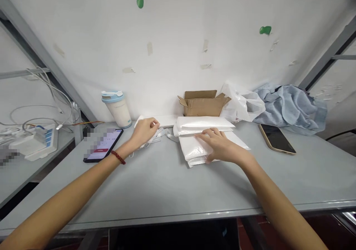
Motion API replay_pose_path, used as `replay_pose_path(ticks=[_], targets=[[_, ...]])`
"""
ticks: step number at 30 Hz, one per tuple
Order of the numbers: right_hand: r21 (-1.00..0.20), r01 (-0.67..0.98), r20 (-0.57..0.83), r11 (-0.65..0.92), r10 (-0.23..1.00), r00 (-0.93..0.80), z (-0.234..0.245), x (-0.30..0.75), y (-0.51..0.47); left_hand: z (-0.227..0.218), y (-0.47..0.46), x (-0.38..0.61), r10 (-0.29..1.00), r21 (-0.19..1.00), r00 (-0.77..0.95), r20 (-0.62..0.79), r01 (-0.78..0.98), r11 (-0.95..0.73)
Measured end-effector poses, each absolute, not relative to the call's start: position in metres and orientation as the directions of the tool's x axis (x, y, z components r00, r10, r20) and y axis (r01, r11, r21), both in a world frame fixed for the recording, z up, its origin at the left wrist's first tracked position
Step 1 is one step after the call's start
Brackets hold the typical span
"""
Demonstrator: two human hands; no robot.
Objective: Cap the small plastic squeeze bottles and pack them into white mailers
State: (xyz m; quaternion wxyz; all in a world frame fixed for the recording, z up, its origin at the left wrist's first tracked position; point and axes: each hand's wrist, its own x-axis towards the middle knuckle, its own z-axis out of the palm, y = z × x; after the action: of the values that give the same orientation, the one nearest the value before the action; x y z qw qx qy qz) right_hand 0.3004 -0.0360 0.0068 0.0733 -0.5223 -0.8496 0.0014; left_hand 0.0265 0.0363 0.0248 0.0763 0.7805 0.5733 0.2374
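Note:
My right hand [218, 145] grips a white padded envelope [193, 146], its fingers bent over the top and its thumb at the near edge. Beneath and behind it lie more white padded envelopes [204, 123] in a loose stack. To the left, my left hand [144, 131] has its fingers curled in above a small heap of white cables [160, 134], some in clear wrapping. Whatever those fingers hold, if anything, is hidden. A dark red bead bracelet [118, 157] circles the left wrist.
An open cardboard box [204, 104] stands against the wall, with a white plastic bag [241, 103] and blue cloth [292, 107] beside it. A cup [118, 111] and a lit phone [104, 146] are left; a dark phone [277, 138] lies right. A power strip [46, 142] sits far left.

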Motion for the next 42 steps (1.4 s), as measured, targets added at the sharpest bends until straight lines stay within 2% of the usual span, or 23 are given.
replay_pose_path(ticks=[1,2,6,13,19,25,30,33,35,37,39,42], targets=[[-0.092,0.884,0.128,0.458,0.886,-0.445,0.008,0.301,-0.037,0.027,0.047,0.021,0.91,0.221,0.283,0.304,0.908,-0.356],[-0.106,0.879,0.139,0.466,0.882,-0.451,0.009,0.301,-0.038,0.027,0.057,0.019,0.903,0.166,0.317,0.29,0.912,-0.374],[-0.144,0.837,0.2,0.529,0.844,-0.498,0.012,0.295,-0.043,0.018,0.091,0.026,0.856,0.032,0.46,0.237,0.877,-0.48],[-0.166,0.806,0.238,0.568,0.816,-0.527,0.013,0.278,-0.043,0.011,0.115,0.041,0.79,-0.141,0.597,0.143,0.802,-0.581],[-0.158,0.769,0.32,0.62,0.768,-0.554,0.012,0.264,-0.048,0.009,0.121,0.047,0.768,-0.272,0.633,0.098,0.759,-0.592],[-0.126,0.726,0.407,0.676,0.703,-0.584,0.01,0.249,-0.057,0.033,0.128,0.031,0.784,-0.345,0.585,0.209,0.794,-0.501],[-0.082,0.769,0.549,0.634,0.672,-0.496,0.009,0.249,-0.051,0.047,0.095,0.007,0.758,-0.404,0.532,0.376,0.831,-0.383],[0.003,0.82,0.69,0.573,0.592,-0.417,0.004,0.246,-0.048,0.038,0.055,0.002,0.449,-0.481,0.656,0.607,0.753,-0.449],[0.066,0.862,0.768,0.503,0.526,-0.366,0.0,0.24,-0.049,0.027,0.03,0.002,0.212,-0.54,0.724,0.657,0.648,-0.537],[0.14,0.89,0.804,0.435,0.474,-0.358,-0.005,0.233,-0.052,0.014,0.009,0.006,0.053,-0.581,0.74,0.671,0.568,-0.583],[0.231,0.889,0.797,0.397,0.447,-0.406,-0.01,0.227,-0.056,0.002,-0.006,0.012,-0.012,-0.62,0.772,0.635,0.501,-0.604],[0.32,0.867,0.729,0.382,0.486,-0.483,-0.013,0.222,-0.057,-0.009,-0.018,0.023,-0.018,-0.612,0.782,0.623,0.472,-0.635]])
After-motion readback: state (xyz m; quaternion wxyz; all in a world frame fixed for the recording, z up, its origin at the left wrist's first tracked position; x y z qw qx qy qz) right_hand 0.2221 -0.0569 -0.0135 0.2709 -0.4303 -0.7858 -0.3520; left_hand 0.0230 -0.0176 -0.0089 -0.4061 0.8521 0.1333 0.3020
